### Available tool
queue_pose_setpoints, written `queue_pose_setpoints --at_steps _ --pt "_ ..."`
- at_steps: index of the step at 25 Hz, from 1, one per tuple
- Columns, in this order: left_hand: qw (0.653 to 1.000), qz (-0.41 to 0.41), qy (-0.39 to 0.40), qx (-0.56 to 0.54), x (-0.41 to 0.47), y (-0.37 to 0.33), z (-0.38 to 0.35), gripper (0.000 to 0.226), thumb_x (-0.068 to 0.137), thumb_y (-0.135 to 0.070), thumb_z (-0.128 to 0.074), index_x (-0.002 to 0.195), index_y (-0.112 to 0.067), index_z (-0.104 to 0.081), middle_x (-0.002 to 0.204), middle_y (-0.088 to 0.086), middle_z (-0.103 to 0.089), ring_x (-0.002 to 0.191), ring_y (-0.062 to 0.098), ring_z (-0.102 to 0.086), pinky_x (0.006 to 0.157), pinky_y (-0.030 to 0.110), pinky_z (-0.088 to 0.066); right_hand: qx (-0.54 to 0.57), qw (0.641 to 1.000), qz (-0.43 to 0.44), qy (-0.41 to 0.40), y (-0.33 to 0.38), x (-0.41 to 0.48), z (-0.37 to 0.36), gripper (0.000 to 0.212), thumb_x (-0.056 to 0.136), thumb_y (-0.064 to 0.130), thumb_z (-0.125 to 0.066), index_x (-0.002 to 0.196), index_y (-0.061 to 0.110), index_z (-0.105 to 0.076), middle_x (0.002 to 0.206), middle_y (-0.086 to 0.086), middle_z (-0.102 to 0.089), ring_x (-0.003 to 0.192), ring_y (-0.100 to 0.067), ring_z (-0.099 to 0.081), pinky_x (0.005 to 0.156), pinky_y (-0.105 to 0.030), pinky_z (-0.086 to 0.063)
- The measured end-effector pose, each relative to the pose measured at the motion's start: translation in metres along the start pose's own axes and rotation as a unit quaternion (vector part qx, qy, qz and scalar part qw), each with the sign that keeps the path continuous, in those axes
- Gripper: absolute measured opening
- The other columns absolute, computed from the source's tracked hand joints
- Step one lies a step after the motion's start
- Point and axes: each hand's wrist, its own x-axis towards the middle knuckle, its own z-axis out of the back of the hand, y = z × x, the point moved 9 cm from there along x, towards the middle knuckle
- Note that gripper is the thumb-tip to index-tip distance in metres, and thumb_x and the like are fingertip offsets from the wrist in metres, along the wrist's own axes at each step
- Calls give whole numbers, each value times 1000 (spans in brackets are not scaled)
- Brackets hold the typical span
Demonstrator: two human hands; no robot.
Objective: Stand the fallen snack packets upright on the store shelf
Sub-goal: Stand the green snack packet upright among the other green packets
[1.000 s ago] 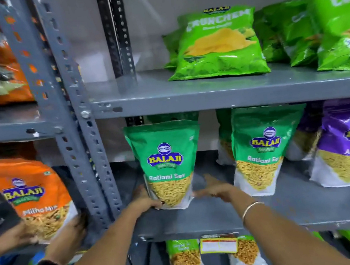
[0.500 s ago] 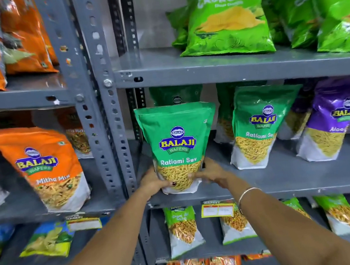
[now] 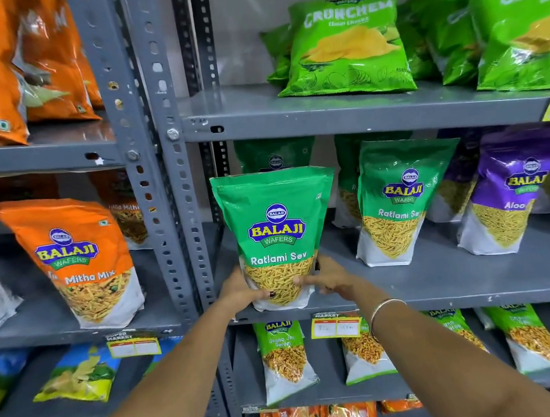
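A green Ratlami Sev packet (image 3: pixel 277 222) stands upright at the front left of the grey middle shelf (image 3: pixel 454 285). My left hand (image 3: pixel 240 289) grips its lower left corner. My right hand (image 3: pixel 329 276), with a bangle on the wrist, grips its lower right corner. A second green Ratlami Sev packet (image 3: pixel 396 202) stands upright to its right. Behind the held packet, part of another green packet (image 3: pixel 274 153) shows.
A purple Aloo packet (image 3: pixel 514 188) stands further right. Green Crunchem bags (image 3: pixel 346 49) lean on the upper shelf. Orange Mitha Mix packets (image 3: pixel 79 260) fill the left bay beyond the grey perforated upright (image 3: pixel 171 187). Price tags (image 3: pixel 336 327) hang on the shelf edge; more packets stand below.
Both hands went from beside the packet's base to gripping its lower corners. The view has drawn nearer, and the other person's hands at the left are out of sight.
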Motion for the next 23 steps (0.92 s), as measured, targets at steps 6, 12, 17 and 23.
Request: queue_pose_setpoints --at_steps 6,12,17,23 --pt "904 149 213 339 -13 9 -7 62 74 -33 -72 125 -3 -53 114 11 -64 88 22 -62 69 30 -55 -59 995 -83 -8 -21 -8 32 87 79 20 -71 146 4 -17 153 -14 -29 137 -29 -36 88 -28 -47" --pt "858 83 350 366 -27 -65 -118 31 91 -26 -50 107 0 -58 92 15 -65 74 23 -60 67 30 -52 -119 969 -174 -130 -84 -32 167 67 82 21 -67 136 -5 -37 90 -6 -52 68 -18 -51 51 -23 -34" --pt "981 -32 152 115 42 -138 -178 90 78 -31 -70 147 -5 -18 155 14 -29 137 28 -37 109 36 -38 -5 979 -88 -182 -132 -5 254 121 33 46 -93 130 18 -26 142 -6 -35 134 -24 -36 114 -43 -33" --pt "997 -9 46 -66 85 -163 -206 91 51 -28 -82 129 -6 -42 139 10 -50 128 28 -47 108 38 -38 80 995 -19 -63 -122 30 264 67 62 8 -83 119 6 -47 133 -15 -55 110 -21 -59 90 -28 -56"
